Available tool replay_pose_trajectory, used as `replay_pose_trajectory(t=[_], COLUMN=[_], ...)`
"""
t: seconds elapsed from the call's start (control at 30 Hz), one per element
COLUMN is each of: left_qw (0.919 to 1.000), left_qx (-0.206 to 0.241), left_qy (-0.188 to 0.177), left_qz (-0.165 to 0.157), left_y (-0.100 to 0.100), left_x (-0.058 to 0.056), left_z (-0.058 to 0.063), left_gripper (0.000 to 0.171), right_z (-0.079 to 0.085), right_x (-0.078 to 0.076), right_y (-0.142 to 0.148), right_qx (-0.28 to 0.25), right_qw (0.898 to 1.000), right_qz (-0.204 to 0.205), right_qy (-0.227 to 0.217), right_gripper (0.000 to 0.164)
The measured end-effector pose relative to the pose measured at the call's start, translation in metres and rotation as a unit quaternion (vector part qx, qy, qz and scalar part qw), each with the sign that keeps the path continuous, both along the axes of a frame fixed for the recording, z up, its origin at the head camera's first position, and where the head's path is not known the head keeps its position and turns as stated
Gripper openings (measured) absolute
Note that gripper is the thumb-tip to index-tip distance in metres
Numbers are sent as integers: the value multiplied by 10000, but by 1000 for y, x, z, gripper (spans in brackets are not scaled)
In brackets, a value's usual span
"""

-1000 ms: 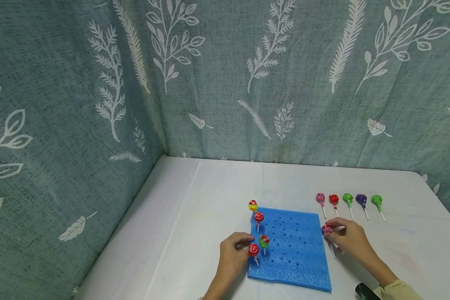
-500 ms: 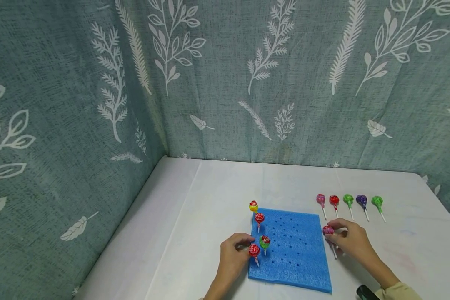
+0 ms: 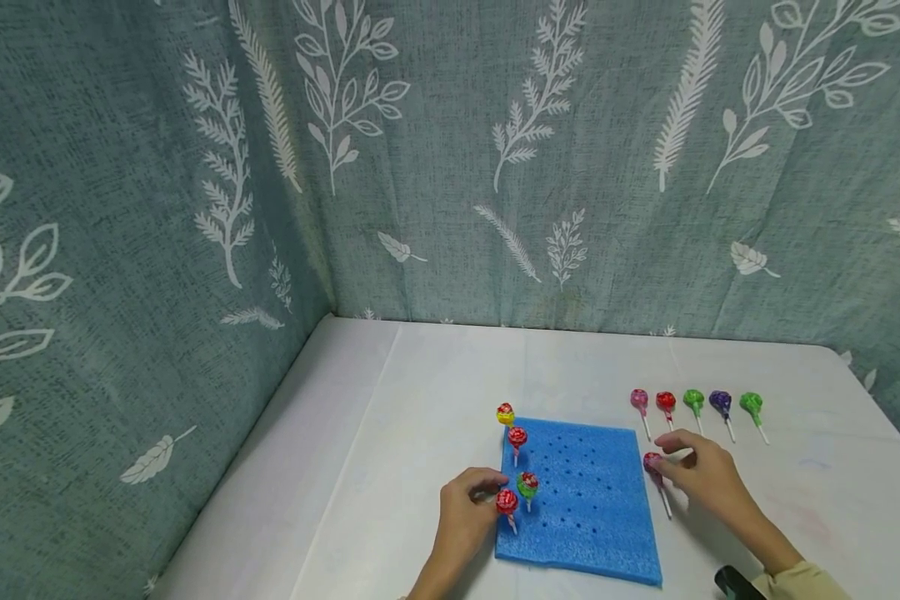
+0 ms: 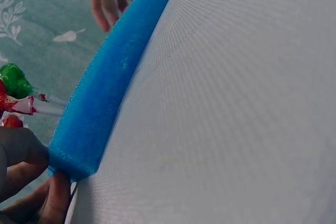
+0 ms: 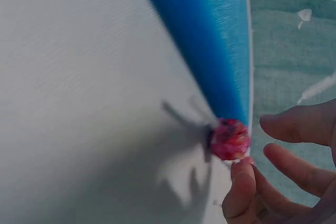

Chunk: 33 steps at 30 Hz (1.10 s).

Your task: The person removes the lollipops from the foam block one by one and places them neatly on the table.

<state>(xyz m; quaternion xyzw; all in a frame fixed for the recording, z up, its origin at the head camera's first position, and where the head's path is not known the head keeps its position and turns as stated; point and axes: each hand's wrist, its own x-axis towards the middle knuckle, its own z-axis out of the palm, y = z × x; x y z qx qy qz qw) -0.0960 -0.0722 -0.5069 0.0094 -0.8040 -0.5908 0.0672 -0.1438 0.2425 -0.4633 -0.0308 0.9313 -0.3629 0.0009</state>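
From my end I'm seeing grey-green fabric hanging across the back and down the left, meeting in a corner, with white leafy prints running over it. A white table is filling the front, faint crease lines are showing on it, and the light's looking soft.

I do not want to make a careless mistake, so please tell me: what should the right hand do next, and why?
Probably the right hand should finish releasing the near pink lollipop and withdraw: that lollipop seems to lie on the white table beside the blue foam board, and the hand looks more open than a moment ago.
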Motion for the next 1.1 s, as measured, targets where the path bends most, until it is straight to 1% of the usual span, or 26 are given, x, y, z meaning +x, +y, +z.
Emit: replay_pose_trajectory(t=[0.23, 0.47, 0.67, 0.77, 0.87, 1.0, 1.1], left_qw=[10000, 9999, 9999, 9999, 9999, 9999, 9999], left_qx=[-83, -75, -123, -103, -108, -117, -103], left_qy=[-21, 89, 42, 31, -17, -51, -50], left_qz=[2, -35, -54, -78, -84, -71, -88], left_y=[0, 1, 1, 1, 1, 1, 1], left_x=[-2, -2, -3, -3, -3, -3, -4], left_z=[1, 0, -1, 0, 1, 3, 3], left_gripper=[25, 25, 25, 26, 26, 26, 26], right_z=[12, 22, 28, 29, 30, 31, 32], right_x=[1, 3, 3, 5, 8, 11, 12], right_y=[-8, -22, -36, -43, -51, -60, -67], right_qx=[-258, -628, -697, -830, -1059, -1371, -1483], right_qw=[9994, 9960, 9936, 9917, 9876, 9794, 9754], right_qz=[208, 529, 722, 824, 1018, 1390, 1568], right_qy=[51, 365, 528, 537, 554, 514, 438], right_gripper=[31, 27, 26, 24, 24, 25, 26])
